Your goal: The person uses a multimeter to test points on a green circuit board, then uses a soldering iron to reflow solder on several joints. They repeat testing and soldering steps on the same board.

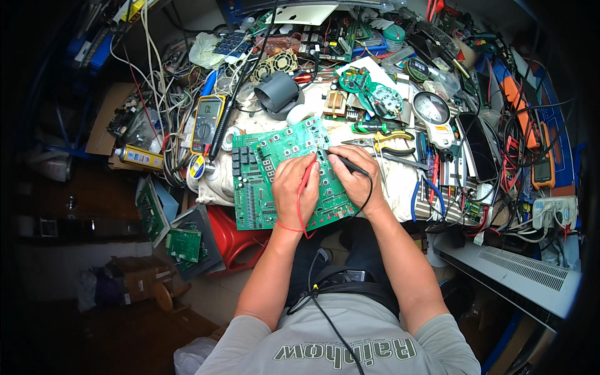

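A large green circuit board (251,199) lies tilted at the near edge of the bench, with dark relays at its left and small buttons across it. My left hand (289,192) rests over its middle, closed on a red test probe (305,177). My right hand (364,182) grips a black test probe (352,165) at the board's right side. Both probes point at the upper right part of the board; whether their tips touch it is too small to tell. A yellow multimeter (208,119) with a lit display stands left of the board.
Yellow-handled pliers (395,135), blue-handled pliers (428,195) and a magnifier (431,107) lie to the right. A grey cylinder (276,90) stands behind the board. Cables and electronic parts crowd the bench. A red stool (231,234) sits below its left edge.
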Demonstrator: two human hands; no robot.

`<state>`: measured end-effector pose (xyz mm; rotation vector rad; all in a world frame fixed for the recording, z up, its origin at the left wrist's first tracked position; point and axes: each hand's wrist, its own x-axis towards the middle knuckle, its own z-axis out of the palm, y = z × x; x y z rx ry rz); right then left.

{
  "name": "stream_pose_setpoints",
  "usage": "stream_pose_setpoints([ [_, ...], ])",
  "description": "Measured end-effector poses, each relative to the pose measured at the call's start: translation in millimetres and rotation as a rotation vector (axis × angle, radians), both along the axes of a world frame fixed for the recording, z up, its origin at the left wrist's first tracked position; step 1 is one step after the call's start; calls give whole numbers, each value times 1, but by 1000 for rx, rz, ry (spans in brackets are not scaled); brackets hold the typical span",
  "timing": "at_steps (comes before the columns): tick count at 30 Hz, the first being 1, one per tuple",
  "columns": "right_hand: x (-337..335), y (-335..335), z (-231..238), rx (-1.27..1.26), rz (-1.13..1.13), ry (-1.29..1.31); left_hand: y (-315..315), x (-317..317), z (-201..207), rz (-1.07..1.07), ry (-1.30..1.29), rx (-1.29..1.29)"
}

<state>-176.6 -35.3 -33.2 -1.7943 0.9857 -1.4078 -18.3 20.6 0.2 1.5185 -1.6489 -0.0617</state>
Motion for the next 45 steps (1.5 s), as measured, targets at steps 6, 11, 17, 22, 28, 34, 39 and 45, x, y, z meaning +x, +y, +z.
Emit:
stream_pose_setpoints([
  [6,0,0,-1,12,2,-8,0,0,0,-1,12,-4],
  [11,0,-1,-1,-3,2,-3,1,0,1,2,8,-2],
  [17,0,0,-2,11,1,-14,0,0,0,8,6,-4],
  [22,0,-1,-2,14,2,-7,-2,-1,-1,12,0,-8],
  [28,0,0,-2,17,-4,10,-2,0,-3,12,1,-19],
  [34,0,-1,-2,2,1,9,-2,0,-3,12,8,-27],
  [39,1,0,-3,14,-9,-2,-2,0,-3,13,12,-21],
  [45,1,0,-3,15,-7,2,-2,0,-3,22,10,-24],
])
